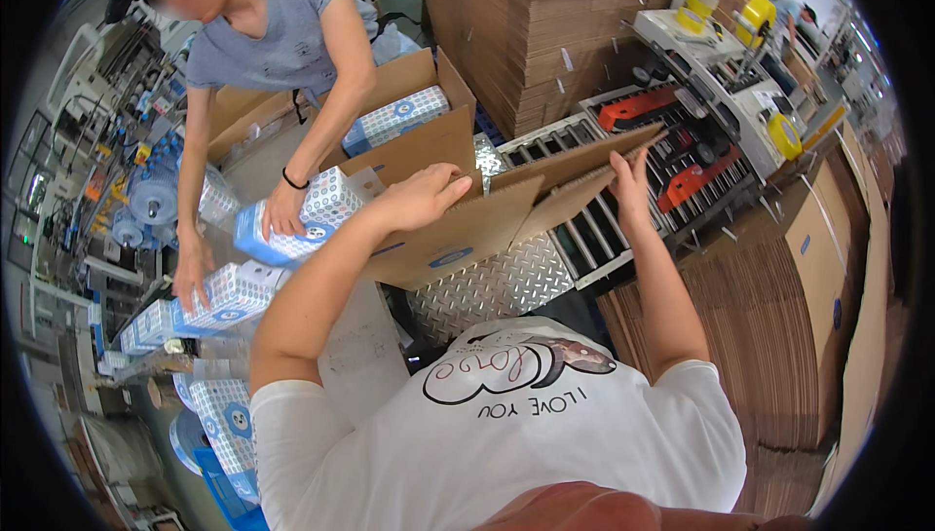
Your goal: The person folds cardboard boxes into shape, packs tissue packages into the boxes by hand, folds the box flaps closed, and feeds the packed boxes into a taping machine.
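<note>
Between hands (pixel 421 199) (pixel 633 190), carton (pixel 482 222), blue oval print (pixel 451 257)

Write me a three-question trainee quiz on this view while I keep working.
1. True or false: the person's right hand grips a tape roll.
2. Which is nearer the co-worker: A, the person's left hand, or B, the right?
3. Fill in: the packages that the co-worker handles are white and ____.

Key: 1. False; it holds a cardboard flap. 2. A. 3. Blue.
</note>
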The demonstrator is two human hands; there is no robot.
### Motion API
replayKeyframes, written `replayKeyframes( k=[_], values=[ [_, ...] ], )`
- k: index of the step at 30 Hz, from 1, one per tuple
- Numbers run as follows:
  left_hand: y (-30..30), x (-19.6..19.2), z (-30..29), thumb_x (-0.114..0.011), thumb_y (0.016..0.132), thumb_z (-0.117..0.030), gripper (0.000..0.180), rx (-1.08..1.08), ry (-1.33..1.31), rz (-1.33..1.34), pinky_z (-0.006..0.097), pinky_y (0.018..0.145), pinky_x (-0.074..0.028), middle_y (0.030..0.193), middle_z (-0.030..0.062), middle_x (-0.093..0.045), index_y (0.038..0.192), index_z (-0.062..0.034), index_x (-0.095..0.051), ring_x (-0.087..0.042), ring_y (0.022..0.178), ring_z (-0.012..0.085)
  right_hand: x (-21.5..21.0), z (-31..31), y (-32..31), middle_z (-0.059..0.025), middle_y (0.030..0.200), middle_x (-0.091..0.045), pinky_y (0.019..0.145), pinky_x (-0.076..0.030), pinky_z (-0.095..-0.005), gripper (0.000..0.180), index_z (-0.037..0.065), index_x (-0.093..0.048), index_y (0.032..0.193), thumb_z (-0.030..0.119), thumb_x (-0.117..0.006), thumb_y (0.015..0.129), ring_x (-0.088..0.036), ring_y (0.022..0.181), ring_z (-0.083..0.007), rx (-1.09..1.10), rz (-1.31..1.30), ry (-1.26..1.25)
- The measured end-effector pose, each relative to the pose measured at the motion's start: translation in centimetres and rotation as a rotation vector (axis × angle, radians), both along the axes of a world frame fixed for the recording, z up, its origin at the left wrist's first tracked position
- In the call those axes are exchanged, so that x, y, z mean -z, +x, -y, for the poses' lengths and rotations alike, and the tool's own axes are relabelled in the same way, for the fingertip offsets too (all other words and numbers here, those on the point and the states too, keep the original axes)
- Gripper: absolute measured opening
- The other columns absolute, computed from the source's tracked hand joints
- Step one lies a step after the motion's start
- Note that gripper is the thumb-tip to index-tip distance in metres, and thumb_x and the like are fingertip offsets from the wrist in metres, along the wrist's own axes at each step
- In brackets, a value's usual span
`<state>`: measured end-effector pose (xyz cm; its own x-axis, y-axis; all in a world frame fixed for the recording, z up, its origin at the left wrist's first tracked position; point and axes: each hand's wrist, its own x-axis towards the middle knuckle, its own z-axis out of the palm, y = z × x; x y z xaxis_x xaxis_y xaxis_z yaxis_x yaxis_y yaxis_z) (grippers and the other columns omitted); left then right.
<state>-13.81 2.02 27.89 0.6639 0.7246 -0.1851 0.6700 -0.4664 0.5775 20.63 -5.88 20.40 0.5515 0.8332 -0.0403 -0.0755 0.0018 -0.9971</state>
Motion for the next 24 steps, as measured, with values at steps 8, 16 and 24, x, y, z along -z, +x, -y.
replayKeyframes(
  k=[8, 16, 24],
  values=[
    [-3.0, -1.5, -3.7, -0.044, 0.094, -0.018, 0.027, -0.256, 0.238, -0.128, 0.043, 0.051, -0.049, 0.074, 0.0219, -0.064, 0.097, 0.0046, -0.057, -0.063, 0.059, 0.0321, -10.0, 0.0, 2.2, -0.0251, 0.129, -0.051, 0.104, -0.037, -0.0349, 0.065, -0.008, -0.034, 0.135, -0.003, -0.052, 0.072, -0.048, 0.125, -0.0313, -0.721, 0.596, -0.130],
    [6.1, 11.0, 2.0, -0.049, 0.092, -0.056, 0.085, -0.258, -0.618, 0.087, 0.034, 0.067, -0.057, 0.094, 0.0238, -0.065, 0.143, 0.0053, -0.020, -0.066, 0.059, 0.0289, -1.6, -4.3, -4.8, -0.0264, 0.154, -0.008, 0.116, -0.017, -0.0429, 0.115, -0.008, -0.009, 0.146, 0.080, -0.038, 0.080, -0.011, 0.144, -0.0352, -1.891, 1.043, -0.840],
    [-0.5, 11.7, 1.6, -0.069, 0.084, -0.030, 0.085, -0.516, -0.352, 0.882, 0.039, 0.107, -0.035, 0.139, 0.0213, -0.041, 0.146, -0.0007, -0.020, -0.038, 0.133, 0.0278, -0.8, -5.0, -0.1, -0.0180, 0.136, -0.045, 0.107, -0.034, -0.0442, 0.089, 0.001, -0.046, 0.131, 0.042, -0.083, 0.061, -0.041, 0.128, -0.0332, -1.134, 1.671, -0.274]
  ],
)
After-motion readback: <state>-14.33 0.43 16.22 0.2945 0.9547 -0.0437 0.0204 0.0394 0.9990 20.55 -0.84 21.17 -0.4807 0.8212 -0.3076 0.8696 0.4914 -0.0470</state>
